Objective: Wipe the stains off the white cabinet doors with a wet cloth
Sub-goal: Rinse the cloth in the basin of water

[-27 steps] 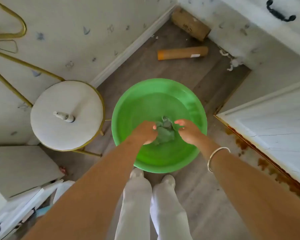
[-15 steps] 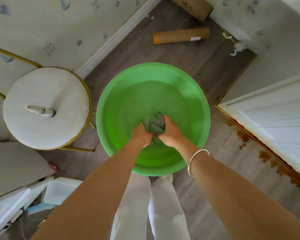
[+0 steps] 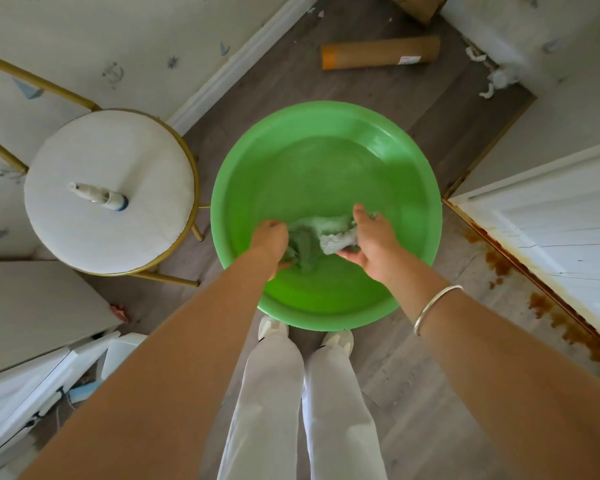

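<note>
1. One green basin [image 3: 326,161], standing on the floor.
2. One cloth [image 3: 321,237], lying in the basin.
3. Two hands on the cloth: the left hand [image 3: 270,237] and the right hand [image 3: 374,244].
4. One silver bracelet [image 3: 433,306], worn on the right wrist.
5. One round stool [image 3: 84,244], left of the basin.
6. One spray bottle [image 3: 97,196], on the stool.
7. One cardboard tube [image 3: 380,52], beyond the basin.
8. Two white shoes [image 3: 272,328].
9. One white cabinet door [image 3: 551,244], at the right.
</note>
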`<act>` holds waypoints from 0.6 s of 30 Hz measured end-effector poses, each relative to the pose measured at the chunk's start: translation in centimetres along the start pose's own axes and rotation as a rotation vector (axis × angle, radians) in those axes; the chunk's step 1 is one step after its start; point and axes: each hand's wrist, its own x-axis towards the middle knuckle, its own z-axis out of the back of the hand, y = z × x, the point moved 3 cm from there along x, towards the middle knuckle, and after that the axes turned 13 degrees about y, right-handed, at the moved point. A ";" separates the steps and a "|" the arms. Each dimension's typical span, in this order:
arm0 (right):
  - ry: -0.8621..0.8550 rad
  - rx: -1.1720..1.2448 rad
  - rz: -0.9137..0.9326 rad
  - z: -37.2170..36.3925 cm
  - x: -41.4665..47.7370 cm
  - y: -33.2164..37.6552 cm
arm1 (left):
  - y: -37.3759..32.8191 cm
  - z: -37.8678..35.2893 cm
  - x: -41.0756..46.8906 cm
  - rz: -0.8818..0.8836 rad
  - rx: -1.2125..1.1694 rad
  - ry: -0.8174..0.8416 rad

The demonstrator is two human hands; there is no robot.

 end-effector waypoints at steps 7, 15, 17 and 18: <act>0.290 0.117 -0.037 -6.0 -3.9 -0.3 | 0.2 -3.1 -1.8 0.146 -0.492 0.425; 0.092 -0.167 0.218 -7.7 -5.8 1.9 | -1.1 -3.2 -3.3 0.071 -0.651 0.523; -0.083 -0.667 0.424 -7.8 -6.1 2.1 | -1.1 -3.3 -3.2 0.028 -0.670 0.535; -0.155 -0.826 0.499 -7.7 -6.0 1.8 | -1.1 -3.4 -3.1 0.016 -0.647 0.556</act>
